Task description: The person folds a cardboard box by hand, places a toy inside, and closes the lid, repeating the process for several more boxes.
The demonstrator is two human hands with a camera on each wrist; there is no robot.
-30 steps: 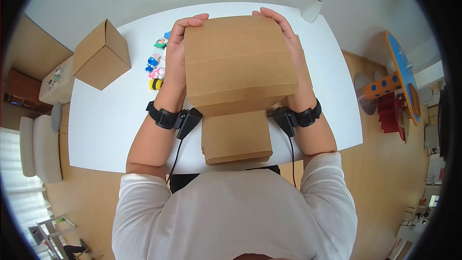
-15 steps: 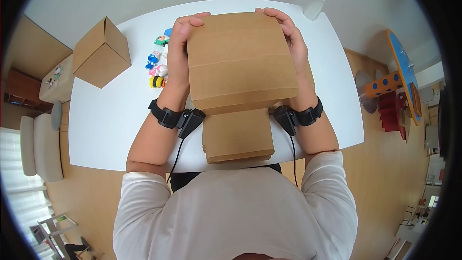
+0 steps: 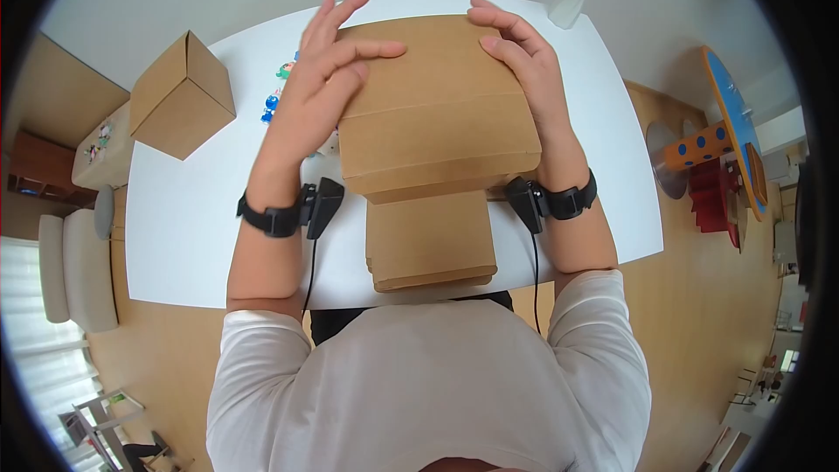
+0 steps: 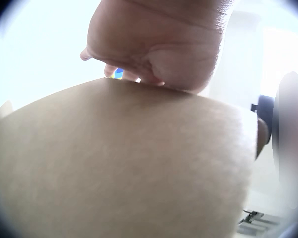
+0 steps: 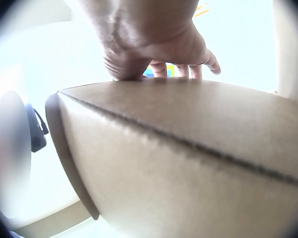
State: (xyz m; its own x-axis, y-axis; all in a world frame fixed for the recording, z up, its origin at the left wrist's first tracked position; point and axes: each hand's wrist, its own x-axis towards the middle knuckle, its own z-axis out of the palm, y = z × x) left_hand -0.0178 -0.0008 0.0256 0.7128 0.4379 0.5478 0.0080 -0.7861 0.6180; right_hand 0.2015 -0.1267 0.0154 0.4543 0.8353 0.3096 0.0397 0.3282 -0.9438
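A brown cardboard box (image 3: 437, 79) stands in front of the person on the white table, its long flap (image 3: 430, 240) reaching toward the near edge. The left hand (image 3: 319, 92) lies at the box's far left corner, fingers spread and index finger stretched over the top. At the far right corner the right hand (image 3: 533, 65) has its thumb over the top panel and its fingers loosely bent at the back edge. In the left wrist view the left palm (image 4: 159, 44) is right over the cardboard. The right palm (image 5: 149, 39) is likewise close to the box in its wrist view.
Several small toy figures (image 3: 272, 107) are partly hidden behind the left forearm. A second cardboard box (image 3: 182, 98) stands at the table's left edge. At the back right is a white vase (image 3: 568, 9) with cotton stems.
The left hand has loosened from the box's left side, moved outward and spread its fingers. The right thumb has come up over the top panel. The box stays in nearly the same place.
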